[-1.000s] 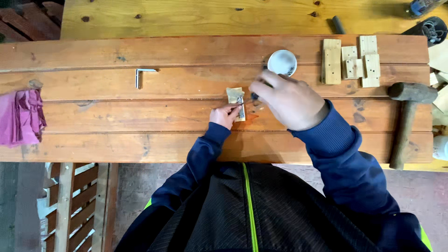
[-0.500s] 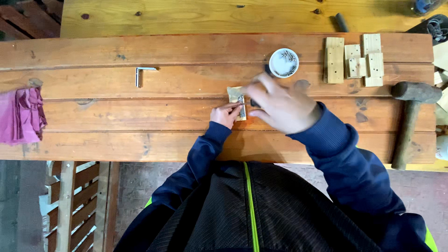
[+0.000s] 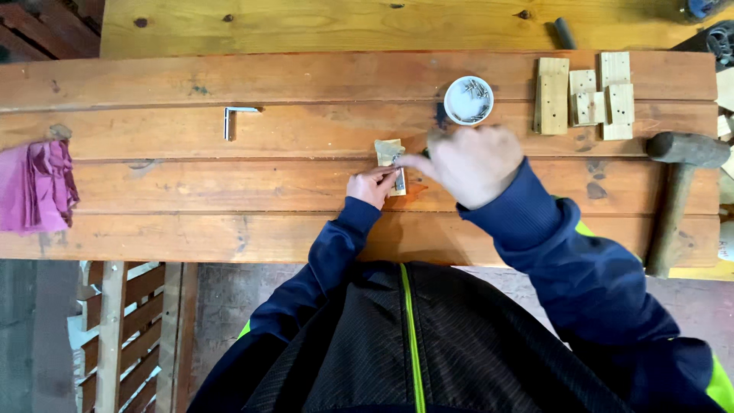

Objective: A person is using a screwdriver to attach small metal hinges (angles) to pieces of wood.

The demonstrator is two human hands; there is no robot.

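A small pale wooden block [image 3: 388, 151] with a metal bracket on it lies in the middle of the plank workbench [image 3: 229, 183]. My left hand [image 3: 371, 186] presses on the block's near end and holds it down. My right hand [image 3: 468, 162] hovers just right of the block, its fingers pinched together at the bracket; whatever they hold is too small and blurred to make out. A white round dish of small screws [image 3: 468, 100] sits right behind my right hand.
Several pale drilled wooden blocks [image 3: 586, 98] lie at the back right. A hammer [image 3: 677, 191] rests at the right edge. A metal angle bracket [image 3: 232, 120] lies left of centre, a pink cloth [image 3: 37, 186] at the far left.
My right hand has come from near the dish down and left to the block. My left hand has stayed on the block.
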